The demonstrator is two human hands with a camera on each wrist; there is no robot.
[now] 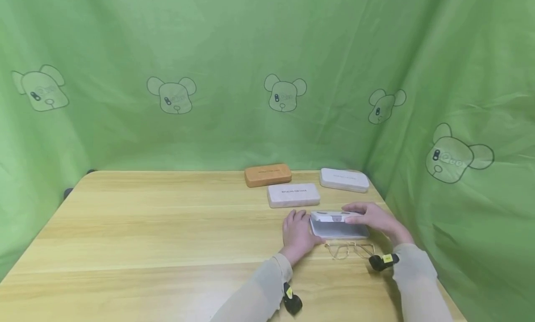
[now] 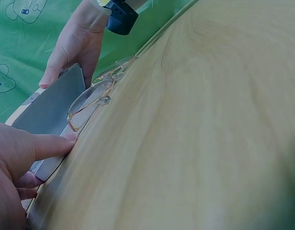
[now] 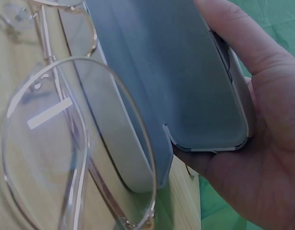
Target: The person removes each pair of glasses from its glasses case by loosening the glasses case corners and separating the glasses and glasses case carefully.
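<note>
A glasses case (image 1: 339, 230) with a pale outside and grey lining stands with its lid raised at the table's right side. My left hand (image 1: 297, 233) holds the case's left end, thumb along the front edge and fingers round the end in the left wrist view. With my right hand (image 1: 374, 217) I grip the raised lid (image 3: 200, 81), thumb on its front edge and the other fingers behind it. A pair of glasses (image 1: 340, 252) with thin gold-coloured frames lies on the table just in front of the case, touched by neither hand.
Behind the open case lie a whitish glasses case (image 1: 294, 195), an orange-brown one (image 1: 268, 175) and another white one (image 1: 344, 180), each closed. The wooden table (image 1: 146, 233) extends far to the left. Green curtains (image 1: 230, 43) hang at the back and right.
</note>
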